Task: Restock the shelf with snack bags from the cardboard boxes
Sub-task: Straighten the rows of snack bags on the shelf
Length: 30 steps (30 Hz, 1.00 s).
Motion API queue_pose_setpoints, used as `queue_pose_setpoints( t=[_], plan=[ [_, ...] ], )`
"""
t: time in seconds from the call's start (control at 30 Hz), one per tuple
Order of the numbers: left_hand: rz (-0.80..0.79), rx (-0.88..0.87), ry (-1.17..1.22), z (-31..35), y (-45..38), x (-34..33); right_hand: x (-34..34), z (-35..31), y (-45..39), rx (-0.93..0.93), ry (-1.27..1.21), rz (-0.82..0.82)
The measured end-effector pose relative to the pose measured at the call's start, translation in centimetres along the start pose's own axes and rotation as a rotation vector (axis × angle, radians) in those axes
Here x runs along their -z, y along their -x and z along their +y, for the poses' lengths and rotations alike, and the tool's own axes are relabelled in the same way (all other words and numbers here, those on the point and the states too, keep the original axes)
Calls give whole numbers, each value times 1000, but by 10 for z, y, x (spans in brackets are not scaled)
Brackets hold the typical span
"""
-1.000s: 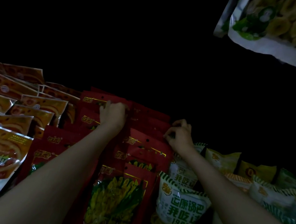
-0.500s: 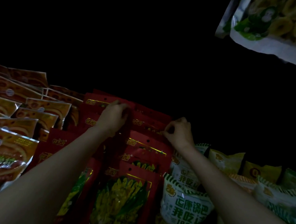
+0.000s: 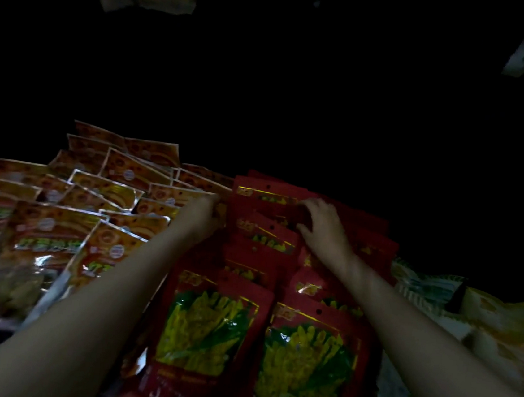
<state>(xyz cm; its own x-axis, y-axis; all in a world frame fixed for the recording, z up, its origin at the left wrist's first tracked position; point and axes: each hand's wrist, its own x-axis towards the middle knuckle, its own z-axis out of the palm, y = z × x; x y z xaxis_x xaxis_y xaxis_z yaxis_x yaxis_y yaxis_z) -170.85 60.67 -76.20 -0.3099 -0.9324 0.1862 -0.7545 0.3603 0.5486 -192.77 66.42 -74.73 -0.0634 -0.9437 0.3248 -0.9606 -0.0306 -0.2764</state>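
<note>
1. Both hands are deep in the dark shelf, working the back of the red snack bags [image 3: 260, 230], which lie in overlapping rows running from the shelf's rear toward the camera.
2. The right hand [image 3: 325, 227] lies on the rear red bags with its fingers curled over a bag's top edge, seemingly gripping it.
3. The left hand [image 3: 207, 215] sits at the seam between the red rows and the orange foil bags [image 3: 119, 189] to the left; its fingers are hidden behind the bags, so I cannot tell whether they are clamped on anything.
4. To do this step well, I would judge: seat the rear bag flat, keep the shingled overlap even, and hold the left edge straight so red does not ride over orange (the foil looks slippery).
5. Pale green-and-yellow bags [image 3: 469, 304] crowd the right side; avoid nudging them.
6. No cardboard box is visible.
</note>
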Motion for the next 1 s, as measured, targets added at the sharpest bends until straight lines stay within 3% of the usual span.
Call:
queue_pose_setpoints(
  t=[0.13, 0.27, 0.4, 0.53, 0.63, 0.73, 0.9, 1.0],
  plan=[
    [-47, 43, 75, -9, -7, -5, -11, -14, -13, -144, 97, 39],
    [-106, 55, 161, -5, -17, -18, -15, -19, -22, -132, 276, 15],
    [18, 71, 284, -3, -19, -24, -12, -14, -28, -237, 322, 21],
    [41, 101, 319, -8, -21, -22, -9, -21, -23, -74, 237, 157],
    [-87, 109, 312, -21, -16, -18, -10, -28, -15, 77, 259, -62],
    [-201, 75, 422, -36, -6, -5, -16, -26, -12, 69, 284, -281],
    [-342, 120, 536, -43, 7, 15, -17, -23, -20, -7, -5, -246],
    [-267, 154, 501, -35, 5, 12, -19, -36, -25, 19, -119, -244]
  ],
)
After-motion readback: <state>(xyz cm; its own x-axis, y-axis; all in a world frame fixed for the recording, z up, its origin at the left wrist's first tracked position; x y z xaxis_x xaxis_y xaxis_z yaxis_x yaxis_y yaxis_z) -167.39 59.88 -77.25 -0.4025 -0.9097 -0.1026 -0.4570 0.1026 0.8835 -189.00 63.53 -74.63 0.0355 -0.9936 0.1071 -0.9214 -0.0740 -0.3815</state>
